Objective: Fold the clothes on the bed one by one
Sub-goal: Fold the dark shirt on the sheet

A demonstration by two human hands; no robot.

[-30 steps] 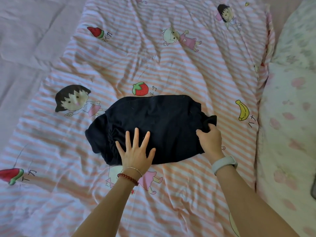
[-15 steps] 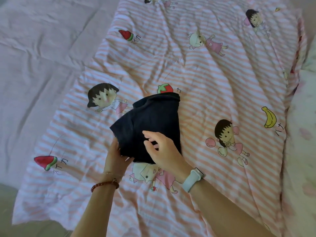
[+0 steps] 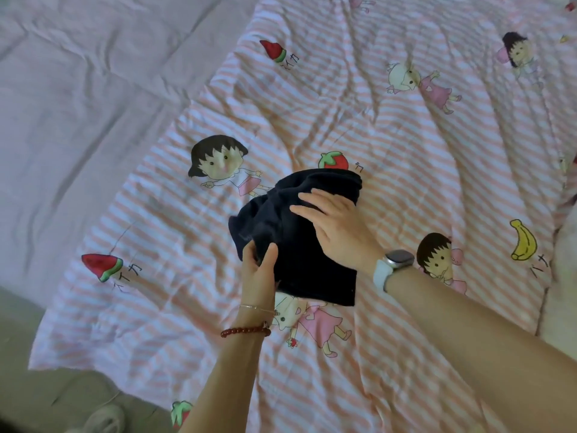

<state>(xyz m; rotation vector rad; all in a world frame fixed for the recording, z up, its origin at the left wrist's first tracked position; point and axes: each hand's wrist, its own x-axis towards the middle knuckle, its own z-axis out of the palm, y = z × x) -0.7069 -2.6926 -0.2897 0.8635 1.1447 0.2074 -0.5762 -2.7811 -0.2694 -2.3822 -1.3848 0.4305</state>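
Presently the dark garment (image 3: 296, 245) is being held in a folded bundle near the middle of the striped quilt (image 3: 390, 135), well apart from its edges. Its near left edge is being pinched between the thumb and curled fingers of the left hand (image 3: 259, 270), whose wrist is angled up from the quilt's near edge. The right hand (image 3: 337, 226) is being laid flat on top, fingers straight and slightly spread, pressing the cloth. The bundle is looking bunched and wrinkled at its far end, smoother toward the near corner.
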